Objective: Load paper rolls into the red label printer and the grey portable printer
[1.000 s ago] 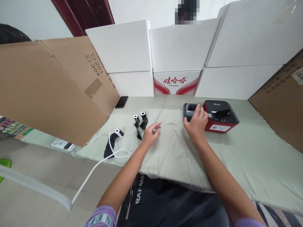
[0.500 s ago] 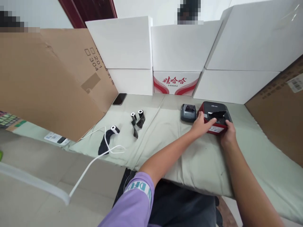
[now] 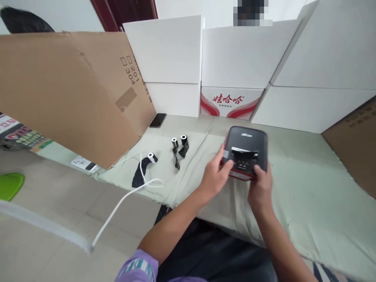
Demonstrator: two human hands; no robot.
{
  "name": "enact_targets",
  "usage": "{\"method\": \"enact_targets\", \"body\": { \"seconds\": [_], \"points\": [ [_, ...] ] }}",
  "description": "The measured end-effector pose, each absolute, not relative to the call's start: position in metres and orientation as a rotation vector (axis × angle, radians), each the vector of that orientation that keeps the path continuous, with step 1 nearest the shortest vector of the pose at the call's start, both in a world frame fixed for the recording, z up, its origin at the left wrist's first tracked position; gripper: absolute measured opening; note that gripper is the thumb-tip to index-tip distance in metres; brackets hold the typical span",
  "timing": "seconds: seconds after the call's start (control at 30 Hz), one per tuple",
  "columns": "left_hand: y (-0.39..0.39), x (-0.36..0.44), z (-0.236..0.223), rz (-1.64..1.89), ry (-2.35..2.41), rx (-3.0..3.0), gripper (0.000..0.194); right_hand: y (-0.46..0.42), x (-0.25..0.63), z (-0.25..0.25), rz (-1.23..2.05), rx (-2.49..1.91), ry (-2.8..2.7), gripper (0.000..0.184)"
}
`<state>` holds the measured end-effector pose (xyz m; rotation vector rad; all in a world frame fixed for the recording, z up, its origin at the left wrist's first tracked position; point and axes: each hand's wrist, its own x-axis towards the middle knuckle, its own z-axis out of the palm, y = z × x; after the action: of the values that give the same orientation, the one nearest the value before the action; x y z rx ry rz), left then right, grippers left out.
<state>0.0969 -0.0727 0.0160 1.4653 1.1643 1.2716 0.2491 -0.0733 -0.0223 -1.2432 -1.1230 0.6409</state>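
Observation:
Between my two hands is a black-topped label printer (image 3: 247, 141) with red sides, its top tilted toward me. A torn black strip stands out of the slot across its top. My left hand (image 3: 216, 172) grips the left side, thumb on the near top edge. The near right corner is held by my right hand (image 3: 261, 188), its thumb also on top and its other fingers mostly hidden. Left of the printer on the cloth are small rolls with black tails: one roll (image 3: 174, 142), another roll (image 3: 184, 140) and a third roll (image 3: 152, 157) nearer the front edge.
White boxes (image 3: 164, 51) are stacked along the back, with a red-printed carton (image 3: 230, 101) among them. Cardboard panels stand left (image 3: 96, 90) and right (image 3: 352, 137). A phone (image 3: 158, 120) lies by the left panel. A white cable (image 3: 123, 199) hangs over the front edge.
Both hands have brought the printer leftward and toward me, tilting its top up to face me. It now covers the spot where a smaller dark device stood. The view has shifted slightly.

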Motion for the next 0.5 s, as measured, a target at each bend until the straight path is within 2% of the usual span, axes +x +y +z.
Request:
{"method": "enact_targets", "body": {
  "seconds": [0.23,0.5],
  "points": [
    [-0.074,0.042,-0.024,1.277,1.324,1.381,0.057,-0.070,0.190,-0.039,0.947,-1.165,-1.124,0.061],
    [-0.063,0.041,-0.030,1.467,1.302,1.073,0.042,-0.063,0.190,-0.054,1.065,-1.060,-1.047,0.059]
  ]
}}
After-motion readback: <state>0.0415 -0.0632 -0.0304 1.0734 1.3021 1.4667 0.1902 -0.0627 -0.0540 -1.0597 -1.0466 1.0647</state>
